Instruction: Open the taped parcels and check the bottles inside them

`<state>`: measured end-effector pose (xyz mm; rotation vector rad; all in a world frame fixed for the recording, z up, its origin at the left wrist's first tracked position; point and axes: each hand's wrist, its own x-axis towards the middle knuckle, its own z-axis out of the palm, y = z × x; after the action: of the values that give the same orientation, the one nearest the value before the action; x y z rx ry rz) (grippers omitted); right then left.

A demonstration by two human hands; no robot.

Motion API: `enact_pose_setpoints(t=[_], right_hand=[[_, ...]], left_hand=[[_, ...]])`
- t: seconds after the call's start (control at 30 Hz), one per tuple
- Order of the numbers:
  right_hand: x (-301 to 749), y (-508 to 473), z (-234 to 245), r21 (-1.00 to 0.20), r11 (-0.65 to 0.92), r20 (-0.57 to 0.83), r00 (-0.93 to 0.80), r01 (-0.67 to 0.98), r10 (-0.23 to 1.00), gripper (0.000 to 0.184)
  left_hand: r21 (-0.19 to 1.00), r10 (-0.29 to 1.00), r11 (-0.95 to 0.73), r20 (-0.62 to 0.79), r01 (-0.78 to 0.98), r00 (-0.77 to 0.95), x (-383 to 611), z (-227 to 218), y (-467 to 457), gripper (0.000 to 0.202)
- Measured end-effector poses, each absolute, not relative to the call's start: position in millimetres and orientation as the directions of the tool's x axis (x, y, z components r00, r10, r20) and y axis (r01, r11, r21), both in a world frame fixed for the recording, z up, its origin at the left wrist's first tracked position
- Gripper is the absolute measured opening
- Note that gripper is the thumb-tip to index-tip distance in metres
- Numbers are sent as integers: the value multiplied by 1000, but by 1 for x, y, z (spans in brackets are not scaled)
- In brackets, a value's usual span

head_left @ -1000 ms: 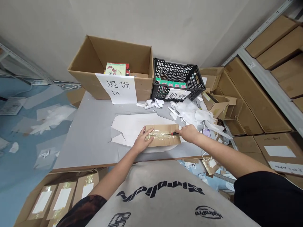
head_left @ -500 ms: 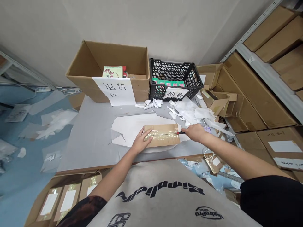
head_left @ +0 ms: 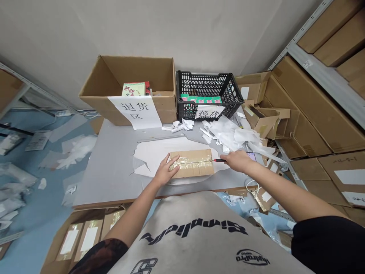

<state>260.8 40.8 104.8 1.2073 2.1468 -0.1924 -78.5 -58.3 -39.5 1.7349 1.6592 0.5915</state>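
Observation:
A small, flat cardboard box lies on the table with shiny clear tape along its middle seam. My left hand grips its left end, fingers over the top and thumb near the front. In my right hand is a slim red-and-black utility knife, fingers closed round its handle. The knife's tip points left and sits at the right end of the taped seam; whether it touches the box I cannot tell. Beneath the box is a torn white patch on the grey table covering.
Behind stand an open carton and a black plastic crate holding green boxes. Torn white paper and a phone lie right. Cartons crowd the right side; another box with packages stands below left.
The knife and my right hand have shifted slightly right relative to the box, bringing the tip to its right edge. My left hand keeps its hold. The whole view has turned a little.

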Motion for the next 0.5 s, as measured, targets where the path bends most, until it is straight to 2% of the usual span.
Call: enact_pose_setpoints(t=[0.13,0.23,0.3,0.4,0.5], right_hand=[[287,41,98,148,580,-567,-411,801,713,31],[313,41,92,79,526,-527,-413,847,743,33],[328,39,86,-49,441,-508,-403,896,762,36],[337,31,72,-349,276,-492,-426,895,759,38],[334,18,56,-579,147,-445,-463,802,767,44]], left_hand=[[654,996,-15,-55,756,67,-77,-30,-59,51],[598,999,-11,-18,802,27,-74,-16,-56,51],[553,999,-37,11,832,37,-68,-5,-51,51],[492,987,-147,15,858,161,-47,10,-39,54],[490,927,-316,-24,813,374,-19,16,-23,76]])
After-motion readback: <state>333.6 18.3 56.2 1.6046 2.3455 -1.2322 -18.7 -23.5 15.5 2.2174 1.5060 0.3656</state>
